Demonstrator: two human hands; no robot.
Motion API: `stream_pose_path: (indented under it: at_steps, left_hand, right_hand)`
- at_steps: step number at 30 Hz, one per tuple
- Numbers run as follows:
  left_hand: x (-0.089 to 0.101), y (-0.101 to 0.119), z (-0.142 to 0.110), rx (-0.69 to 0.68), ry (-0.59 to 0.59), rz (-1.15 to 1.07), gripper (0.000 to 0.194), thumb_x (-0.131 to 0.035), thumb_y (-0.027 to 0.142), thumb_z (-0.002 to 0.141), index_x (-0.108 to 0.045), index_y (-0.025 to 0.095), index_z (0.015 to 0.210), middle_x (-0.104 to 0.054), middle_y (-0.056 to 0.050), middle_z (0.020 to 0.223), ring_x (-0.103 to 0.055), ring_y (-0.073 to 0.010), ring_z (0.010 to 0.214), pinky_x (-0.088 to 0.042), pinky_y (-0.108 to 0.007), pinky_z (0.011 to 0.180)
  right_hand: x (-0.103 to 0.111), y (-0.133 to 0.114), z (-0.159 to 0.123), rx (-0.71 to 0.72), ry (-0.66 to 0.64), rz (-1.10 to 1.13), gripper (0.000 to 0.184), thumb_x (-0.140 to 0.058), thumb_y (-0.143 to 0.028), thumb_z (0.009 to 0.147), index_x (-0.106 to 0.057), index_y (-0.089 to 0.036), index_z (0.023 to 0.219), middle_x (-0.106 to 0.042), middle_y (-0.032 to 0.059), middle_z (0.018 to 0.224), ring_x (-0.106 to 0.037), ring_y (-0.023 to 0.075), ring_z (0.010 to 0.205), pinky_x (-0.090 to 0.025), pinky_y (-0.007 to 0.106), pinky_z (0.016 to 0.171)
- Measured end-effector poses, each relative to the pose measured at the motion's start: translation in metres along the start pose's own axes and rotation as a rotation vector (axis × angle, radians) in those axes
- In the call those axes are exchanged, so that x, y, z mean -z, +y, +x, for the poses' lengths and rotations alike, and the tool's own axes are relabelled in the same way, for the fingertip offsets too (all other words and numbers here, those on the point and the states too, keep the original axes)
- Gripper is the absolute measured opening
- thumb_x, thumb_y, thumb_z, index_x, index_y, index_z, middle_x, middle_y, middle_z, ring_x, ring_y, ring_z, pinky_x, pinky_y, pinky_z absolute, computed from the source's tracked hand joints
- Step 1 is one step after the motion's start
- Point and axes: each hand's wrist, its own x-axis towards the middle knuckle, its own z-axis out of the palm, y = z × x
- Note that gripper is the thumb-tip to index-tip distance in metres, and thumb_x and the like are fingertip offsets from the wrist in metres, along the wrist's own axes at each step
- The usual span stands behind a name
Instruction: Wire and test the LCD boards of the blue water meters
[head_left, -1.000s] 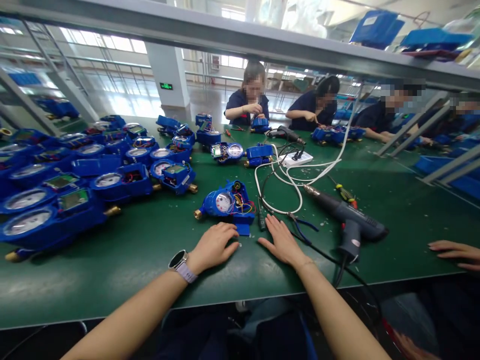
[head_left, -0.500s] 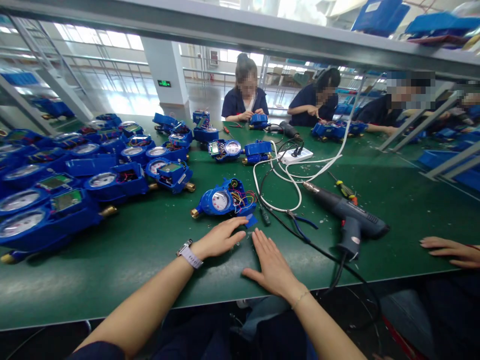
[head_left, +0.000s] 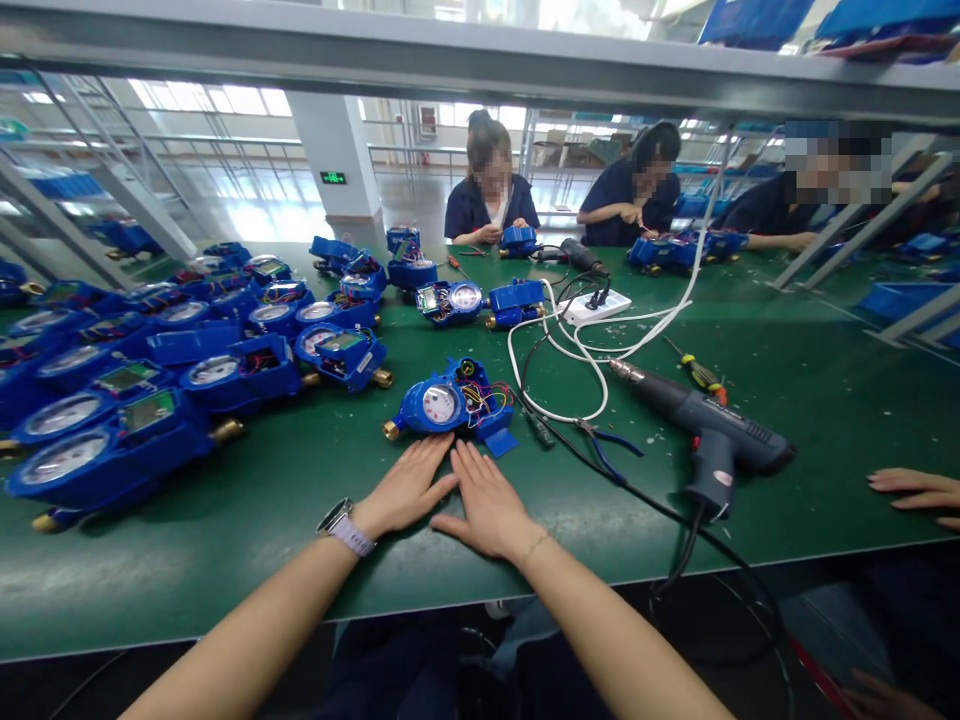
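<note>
Water meter (head_left: 448, 406), blue and opened with its wires showing, lies on the counter (head_left: 300, 490) just beyond both hands; left hand (head_left: 405, 490) and right hand (head_left: 489, 505) rest flat, fingers spread, pinching nothing.

Dark green worktop (head_left: 285, 500), bright blue water meter (head_left: 448, 408) with white dial and red-yellow wires, brass end fitting, grey-black hot-air gun (head_left: 705, 425), white cable (head_left: 570, 400), blue-handled pliers (head_left: 607, 440)
</note>
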Motion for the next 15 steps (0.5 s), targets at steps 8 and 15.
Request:
stream_pose_path:
  at_steps: [8,15]
  left_hand:
    - [0.002,-0.006,0.026,0.017,0.052,0.028,0.061,-0.032,0.049,0.097,-0.033,0.014,0.147,-0.032,-0.014,0.153,-0.031,-0.0246,0.142,-0.022,-0.042,0.119]
    - [-0.025,-0.01,-0.013,-0.105,0.091,0.035,0.066,-0.038,0.051,0.093,-0.007,0.04,0.151,-0.018,0.001,0.157,-0.028,-0.0234,0.143,-0.031,-0.051,0.115]
  right_hand:
    - [0.0,0.016,0.033,-0.072,0.069,0.019,0.102,-0.048,-0.071,0.083,-0.024,0.002,0.149,-0.022,0.0225,0.154,-0.017,0.033,0.145,-0.015,0.049,0.119]
    - [0.007,0.001,-0.001,0.083,0.032,-0.09,0.08,-0.042,-0.063,0.092,-0.028,-0.01,0.149,-0.03,0.0117,0.154,-0.025,0.0224,0.143,-0.025,0.042,0.117]
